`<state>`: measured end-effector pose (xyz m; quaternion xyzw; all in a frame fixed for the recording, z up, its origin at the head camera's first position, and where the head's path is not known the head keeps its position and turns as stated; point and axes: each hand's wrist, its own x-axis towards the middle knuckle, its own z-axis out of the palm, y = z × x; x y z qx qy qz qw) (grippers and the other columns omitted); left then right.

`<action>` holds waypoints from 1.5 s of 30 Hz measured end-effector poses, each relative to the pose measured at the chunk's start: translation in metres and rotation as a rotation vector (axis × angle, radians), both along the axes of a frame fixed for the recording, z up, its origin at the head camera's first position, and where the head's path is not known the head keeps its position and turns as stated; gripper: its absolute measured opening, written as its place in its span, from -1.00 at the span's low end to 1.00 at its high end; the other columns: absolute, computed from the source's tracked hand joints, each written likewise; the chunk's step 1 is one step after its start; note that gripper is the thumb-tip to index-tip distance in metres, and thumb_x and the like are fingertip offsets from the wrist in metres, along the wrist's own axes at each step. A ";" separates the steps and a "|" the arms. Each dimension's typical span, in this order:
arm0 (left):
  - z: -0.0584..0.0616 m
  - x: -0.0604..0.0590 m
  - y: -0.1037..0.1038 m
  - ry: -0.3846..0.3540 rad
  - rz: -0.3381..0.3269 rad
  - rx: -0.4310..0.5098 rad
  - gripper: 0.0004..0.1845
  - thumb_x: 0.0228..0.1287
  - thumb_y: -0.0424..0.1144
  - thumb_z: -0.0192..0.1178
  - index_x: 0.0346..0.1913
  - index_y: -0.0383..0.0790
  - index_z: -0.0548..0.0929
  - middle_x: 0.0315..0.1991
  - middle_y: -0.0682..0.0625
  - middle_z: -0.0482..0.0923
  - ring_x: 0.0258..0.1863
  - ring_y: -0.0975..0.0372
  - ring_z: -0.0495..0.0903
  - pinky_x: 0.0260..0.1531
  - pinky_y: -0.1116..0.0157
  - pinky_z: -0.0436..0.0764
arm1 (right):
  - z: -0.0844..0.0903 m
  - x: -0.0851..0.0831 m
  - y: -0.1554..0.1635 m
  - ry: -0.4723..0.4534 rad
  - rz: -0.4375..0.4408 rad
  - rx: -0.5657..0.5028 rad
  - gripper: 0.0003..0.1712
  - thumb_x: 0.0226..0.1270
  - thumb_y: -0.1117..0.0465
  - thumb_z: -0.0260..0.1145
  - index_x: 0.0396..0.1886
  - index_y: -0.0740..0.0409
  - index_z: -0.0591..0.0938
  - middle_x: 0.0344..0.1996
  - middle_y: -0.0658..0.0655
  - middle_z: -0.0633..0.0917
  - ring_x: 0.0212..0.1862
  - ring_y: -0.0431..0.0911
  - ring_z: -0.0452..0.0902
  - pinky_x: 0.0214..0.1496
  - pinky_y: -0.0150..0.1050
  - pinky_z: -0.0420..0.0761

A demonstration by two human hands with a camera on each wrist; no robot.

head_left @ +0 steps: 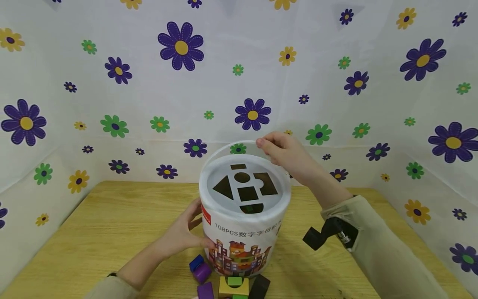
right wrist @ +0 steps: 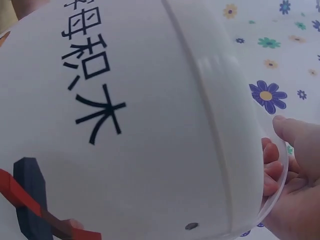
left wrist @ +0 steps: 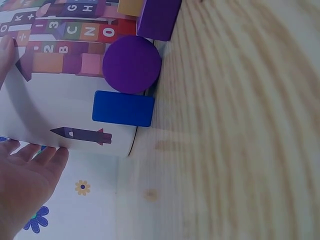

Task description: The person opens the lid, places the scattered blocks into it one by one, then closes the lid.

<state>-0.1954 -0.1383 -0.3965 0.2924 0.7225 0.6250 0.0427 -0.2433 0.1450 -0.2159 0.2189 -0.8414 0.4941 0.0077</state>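
1. Standing upright near the front edge of the tabletop: the bucket.
2. Pinching the handle above the lid: right hand, fingers closed on it; best lifting straight up.
3. Bracing the bucket's side: left hand, fingers straight, flat against the wall.
4. Crowding the base: blocks; avoiding knocking them.

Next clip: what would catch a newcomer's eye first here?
The white bucket at the middle of the wooden table, its lid cut with shape holes. The right hand pinches its clear handle above the lid, while the left hand rests on its side. Coloured blocks lie at its foot, and flowered cloth hangs behind.
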 end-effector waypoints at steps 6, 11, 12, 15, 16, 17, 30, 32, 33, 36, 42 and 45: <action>0.000 -0.001 0.001 0.010 -0.002 0.014 0.11 -0.15 -0.13 0.56 0.47 0.12 0.09 0.37 0.03 0.23 0.34 -0.02 0.19 0.24 -0.12 0.28 | 0.002 0.001 0.002 -0.043 0.011 -0.069 -0.60 0.43 -0.06 0.13 -0.10 0.20 0.53 -0.56 0.11 0.36 -0.55 -0.12 0.23 -0.49 -0.32 0.34; 0.002 -0.001 0.001 0.020 0.017 0.030 0.11 -0.17 -0.15 0.57 0.47 0.11 0.12 0.35 0.01 0.27 0.33 -0.03 0.21 0.23 -0.12 0.29 | 0.004 0.006 -0.002 -0.040 0.009 -0.133 -0.63 0.42 -0.03 0.16 -0.14 0.23 0.52 -0.53 0.11 0.36 -0.54 -0.13 0.24 -0.50 -0.34 0.32; 0.002 -0.001 0.001 0.022 0.020 0.031 0.11 -0.17 -0.16 0.57 0.47 0.11 0.11 0.35 0.01 0.28 0.33 -0.03 0.22 0.22 -0.12 0.29 | 0.004 0.006 -0.003 -0.037 0.009 -0.142 -0.64 0.42 -0.02 0.16 -0.15 0.23 0.52 -0.53 0.11 0.36 -0.54 -0.13 0.24 -0.50 -0.34 0.32; 0.005 -0.001 0.000 0.030 0.024 0.038 0.12 -0.18 -0.18 0.58 0.47 0.10 0.12 0.34 -0.01 0.30 0.33 -0.02 0.23 0.22 -0.12 0.30 | 0.006 0.008 -0.006 -0.019 0.010 -0.152 -0.65 0.43 -0.01 0.16 -0.17 0.23 0.51 -0.51 0.11 0.35 -0.52 -0.13 0.25 -0.48 -0.33 0.33; 0.007 -0.002 -0.001 0.035 0.023 0.041 0.12 -0.18 -0.18 0.58 0.47 0.10 0.12 0.34 -0.01 0.30 0.33 -0.02 0.23 0.22 -0.13 0.30 | 0.007 0.008 -0.006 -0.011 0.012 -0.159 -0.65 0.43 0.00 0.16 -0.17 0.23 0.51 -0.51 0.11 0.35 -0.52 -0.13 0.25 -0.47 -0.33 0.33; 0.008 -0.003 -0.002 0.042 0.022 0.044 0.12 -0.18 -0.18 0.58 0.47 0.10 0.12 0.34 -0.01 0.30 0.34 -0.01 0.23 0.22 -0.13 0.29 | 0.008 0.008 -0.007 0.001 0.015 -0.165 -0.66 0.43 0.00 0.16 -0.18 0.24 0.51 -0.51 0.11 0.35 -0.52 -0.12 0.25 -0.47 -0.33 0.34; 0.034 -0.004 -0.049 0.125 0.115 -0.001 0.09 -0.18 -0.46 0.52 0.46 -0.01 0.17 0.30 -0.07 0.35 0.29 0.16 0.31 0.21 0.12 0.39 | 0.023 0.002 -0.052 0.123 0.060 -0.315 -0.73 0.38 0.10 0.24 -0.20 0.25 0.58 -0.53 0.10 0.40 -0.55 -0.12 0.26 -0.52 -0.35 0.30; 0.037 -0.001 -0.061 0.124 0.150 -0.021 0.09 -0.19 -0.50 0.51 0.46 -0.04 0.17 0.29 -0.08 0.36 0.27 0.20 0.34 0.16 0.27 0.42 | 0.024 0.000 -0.064 0.144 0.075 -0.308 -0.73 0.37 0.07 0.25 -0.21 0.23 0.60 -0.53 0.12 0.42 -0.55 -0.10 0.27 -0.51 -0.34 0.30; 0.039 0.000 -0.067 0.122 0.166 -0.031 0.08 -0.19 -0.51 0.50 0.45 -0.06 0.18 0.28 -0.08 0.37 0.26 0.22 0.35 0.14 0.33 0.43 | 0.025 -0.001 -0.071 0.147 0.073 -0.303 -0.71 0.36 0.05 0.25 -0.20 0.21 0.61 -0.53 0.11 0.44 -0.54 -0.10 0.28 -0.50 -0.34 0.31; 0.043 0.005 -0.090 0.119 0.207 -0.058 0.05 -0.16 -0.56 0.47 0.45 -0.08 0.18 0.27 -0.06 0.39 0.23 0.26 0.37 0.10 0.42 0.43 | 0.025 -0.005 -0.094 0.143 0.076 -0.298 -0.69 0.34 -0.01 0.27 -0.21 0.16 0.63 -0.51 0.08 0.48 -0.50 -0.10 0.31 -0.46 -0.33 0.35; 0.043 0.016 -0.142 0.128 0.268 -0.056 0.02 -0.13 -0.69 0.36 0.44 -0.17 0.17 0.24 -0.03 0.39 0.20 0.32 0.39 0.07 0.51 0.42 | 0.025 -0.013 -0.147 0.128 0.126 -0.259 -0.69 0.33 -0.05 0.26 -0.18 0.09 0.62 -0.40 0.09 0.57 -0.37 -0.11 0.42 -0.35 -0.32 0.48; 0.039 0.024 -0.166 0.120 0.284 -0.038 0.02 -0.11 -0.74 0.31 0.45 -0.20 0.14 0.25 -0.02 0.37 0.20 0.35 0.38 0.06 0.55 0.40 | 0.023 -0.014 -0.171 0.118 0.170 -0.234 -0.68 0.34 -0.06 0.25 -0.16 0.08 0.61 -0.36 0.08 0.58 -0.32 -0.13 0.45 -0.32 -0.38 0.51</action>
